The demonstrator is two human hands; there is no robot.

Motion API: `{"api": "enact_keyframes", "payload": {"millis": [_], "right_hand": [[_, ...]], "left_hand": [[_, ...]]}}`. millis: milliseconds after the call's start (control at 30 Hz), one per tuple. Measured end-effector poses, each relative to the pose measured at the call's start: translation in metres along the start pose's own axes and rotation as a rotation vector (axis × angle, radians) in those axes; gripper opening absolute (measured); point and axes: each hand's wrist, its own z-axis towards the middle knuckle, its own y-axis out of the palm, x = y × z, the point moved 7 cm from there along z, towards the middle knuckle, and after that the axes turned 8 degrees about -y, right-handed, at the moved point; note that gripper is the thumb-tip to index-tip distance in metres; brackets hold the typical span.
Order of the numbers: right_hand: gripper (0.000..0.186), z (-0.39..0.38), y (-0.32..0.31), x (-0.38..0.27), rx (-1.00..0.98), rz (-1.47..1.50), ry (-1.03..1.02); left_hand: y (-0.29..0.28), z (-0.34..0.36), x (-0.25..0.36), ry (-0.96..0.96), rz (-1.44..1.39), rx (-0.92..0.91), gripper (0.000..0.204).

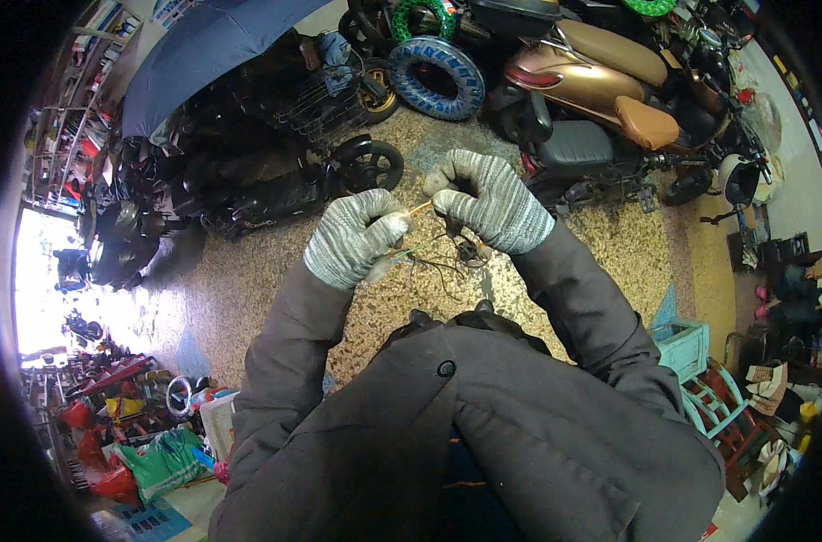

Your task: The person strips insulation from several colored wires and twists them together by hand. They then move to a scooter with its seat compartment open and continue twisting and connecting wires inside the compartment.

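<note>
In a grey knitted glove, my left hand (358,237) pinches one end of a short orange-yellow wire (421,209) between thumb and fingers. My right hand (496,203), gloved alike, is closed on the other end, so the wire spans the small gap between the hands. Below them hangs a tangle of thin coloured wires (426,260), with a dark connector-like piece (469,251) under my right hand. My fingertips partly cover the wire ends, and the tangle's finer details are too small to tell.
Ahead on the speckled floor (248,289) stand a gold scooter (578,79), a dark grey seat (575,143), a blue-patterned tyre (436,79) and a black scooter (266,194). A turquoise small chair (686,352) is at my right; a green bag (161,463) lies lower left.
</note>
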Motion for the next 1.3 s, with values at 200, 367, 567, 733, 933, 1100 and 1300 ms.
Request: {"api": "enact_keyframes", "payload": {"millis": [200, 367, 567, 733, 933, 1100, 1300], "right_hand": [[0.010, 0.000, -0.006, -0.005, 0.026, -0.118, -0.125], [0.009, 0.000, -0.003, -0.001, 0.013, -0.030, -0.051], [0.008, 0.002, 0.001, 0.000, 0.029, 0.001, -0.036], [0.008, 0.007, 0.005, -0.001, -0.012, -0.092, -0.132], [0.009, 0.010, 0.007, 0.005, 0.019, 0.034, -0.038], [0.010, 0.020, 0.007, 0.004, 0.058, -0.002, -0.045], [0.011, 0.028, 0.006, 0.014, 0.114, 0.084, 0.006]], "left_hand": [[0.009, 0.004, -0.001, -0.017, -0.066, -0.095, 0.019], [0.007, 0.006, 0.000, 0.057, -0.143, -0.051, 0.017], [-0.005, 0.010, -0.003, 0.152, -0.025, 0.017, 0.015], [-0.008, 0.016, -0.016, 0.128, -0.232, -0.051, 0.012], [-0.014, 0.022, -0.025, 0.061, -0.382, -0.118, 0.030], [-0.012, 0.025, -0.033, 0.051, -0.529, -0.208, 0.053], [-0.017, 0.021, -0.045, 0.038, -0.284, -0.194, 0.042]]}}
